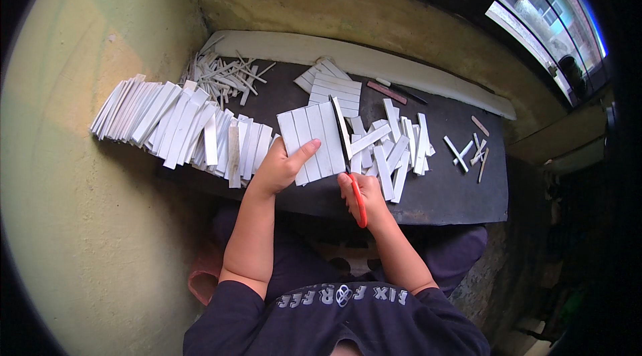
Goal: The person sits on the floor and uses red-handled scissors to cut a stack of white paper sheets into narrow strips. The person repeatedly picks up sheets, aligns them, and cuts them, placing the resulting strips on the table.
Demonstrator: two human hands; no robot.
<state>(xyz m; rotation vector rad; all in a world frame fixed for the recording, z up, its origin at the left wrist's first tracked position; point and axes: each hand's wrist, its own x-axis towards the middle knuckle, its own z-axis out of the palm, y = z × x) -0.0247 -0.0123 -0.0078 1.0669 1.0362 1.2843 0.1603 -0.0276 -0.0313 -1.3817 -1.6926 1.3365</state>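
My left hand (284,165) grips a white sheet (311,139) marked with dark parallel lines, the thumb lying on top of it. In my right hand (366,192) is a pair of scissors (361,203) with red handles, the fingers wrapped round them. The dark blades run along the sheet's right side, where a narrow strip (340,115) stands beside them. Just right of the blades lies a loose heap of cut white strips (394,149). Behind the held sheet, more lined white sheets (336,92) rest on the dark table.
A long row of stacked white strips (160,119) lines the table's left side. Thin offcuts (231,75) pile up at the back left. A reddish-brown bar (386,92) and a dark pen (411,93) lie at the back. Several small pieces (458,154) are scattered on the dark table (455,199).
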